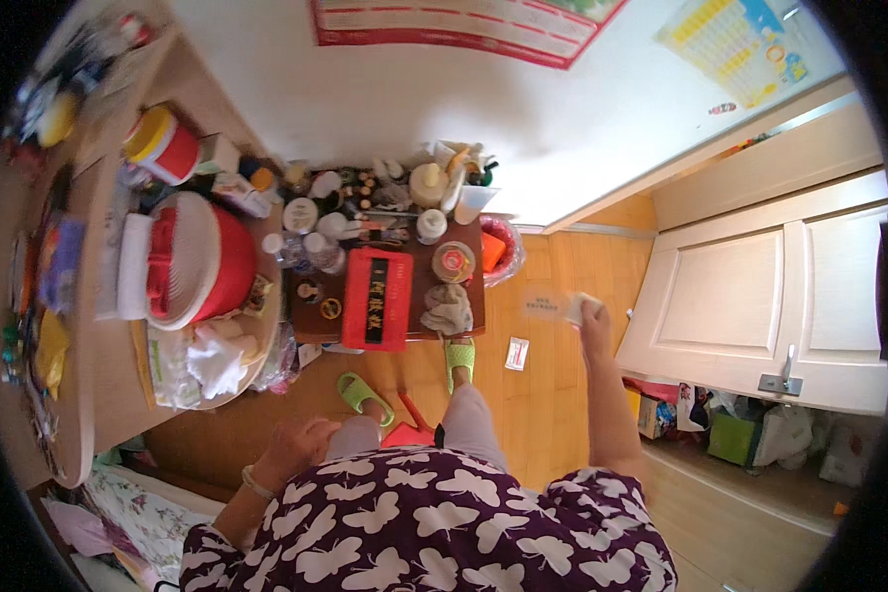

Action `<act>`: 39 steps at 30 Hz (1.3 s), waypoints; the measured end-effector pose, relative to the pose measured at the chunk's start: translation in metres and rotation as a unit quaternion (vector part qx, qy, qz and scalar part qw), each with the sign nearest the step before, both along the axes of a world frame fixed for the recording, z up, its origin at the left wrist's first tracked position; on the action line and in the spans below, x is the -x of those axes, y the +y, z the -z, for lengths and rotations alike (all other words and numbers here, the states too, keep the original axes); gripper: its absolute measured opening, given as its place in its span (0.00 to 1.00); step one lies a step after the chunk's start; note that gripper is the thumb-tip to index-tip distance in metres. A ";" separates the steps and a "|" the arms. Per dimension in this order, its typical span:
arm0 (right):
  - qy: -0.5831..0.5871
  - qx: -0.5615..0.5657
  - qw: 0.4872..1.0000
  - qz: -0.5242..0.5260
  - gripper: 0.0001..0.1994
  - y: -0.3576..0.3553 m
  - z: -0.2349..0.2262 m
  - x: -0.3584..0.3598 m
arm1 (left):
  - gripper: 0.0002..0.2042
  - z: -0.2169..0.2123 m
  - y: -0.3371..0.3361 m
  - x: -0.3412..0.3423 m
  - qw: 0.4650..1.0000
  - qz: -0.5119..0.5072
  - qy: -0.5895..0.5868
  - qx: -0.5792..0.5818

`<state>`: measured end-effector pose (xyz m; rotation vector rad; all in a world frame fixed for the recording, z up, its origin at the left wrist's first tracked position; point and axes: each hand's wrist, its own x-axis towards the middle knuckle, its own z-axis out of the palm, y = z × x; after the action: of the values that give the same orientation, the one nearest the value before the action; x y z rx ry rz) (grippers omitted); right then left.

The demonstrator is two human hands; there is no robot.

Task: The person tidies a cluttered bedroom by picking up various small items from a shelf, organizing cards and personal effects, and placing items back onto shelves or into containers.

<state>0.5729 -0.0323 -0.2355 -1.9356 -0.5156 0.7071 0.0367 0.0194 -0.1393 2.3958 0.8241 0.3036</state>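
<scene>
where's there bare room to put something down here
Bare wood floor between the green slippers and the white cabinet door, save a small white packet. The dark low table is packed with bottles and a red box.

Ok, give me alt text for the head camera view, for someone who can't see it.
Seen from above, a seated person's right hand holds out a small white item over the wood floor; the left hand rests on the knee. Ahead stands a cluttered low table.
</scene>
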 end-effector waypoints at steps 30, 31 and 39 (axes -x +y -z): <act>-0.267 0.181 0.946 -0.025 0.15 0.208 0.392 -0.081 | 0.17 0.161 -0.019 -0.171 0.880 -0.066 0.201 0.426; -0.303 0.168 0.938 0.003 0.16 0.201 0.400 -0.080 | 0.17 0.163 -0.020 -0.169 0.875 -0.052 0.227 0.425; -0.050 0.132 0.982 -0.126 0.21 0.186 0.404 -0.032 | 0.16 0.165 -0.026 -0.166 0.860 -0.116 0.182 0.462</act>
<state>0.6044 0.1534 -0.6398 -2.1843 -0.7731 0.8778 0.2027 -0.0062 -0.3039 1.4482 1.1044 -0.4063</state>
